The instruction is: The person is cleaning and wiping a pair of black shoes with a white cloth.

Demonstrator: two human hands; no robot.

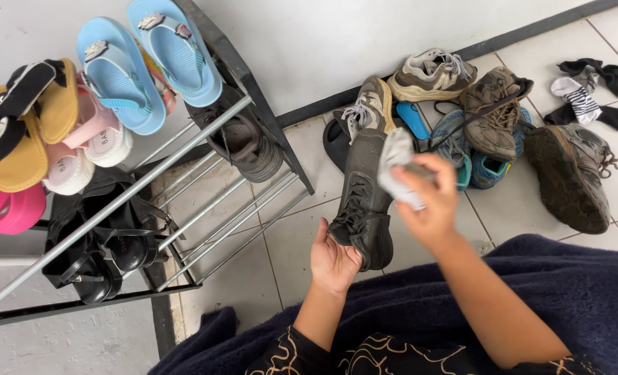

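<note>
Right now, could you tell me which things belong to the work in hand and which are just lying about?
In hand:
- dark boot, gripped at the heel by the left hand
- grey cloth, held against it by the right hand

Lying about:
- worn shoes on the floor tiles
- striped sock
- blue sandals on the shoe rack
</note>
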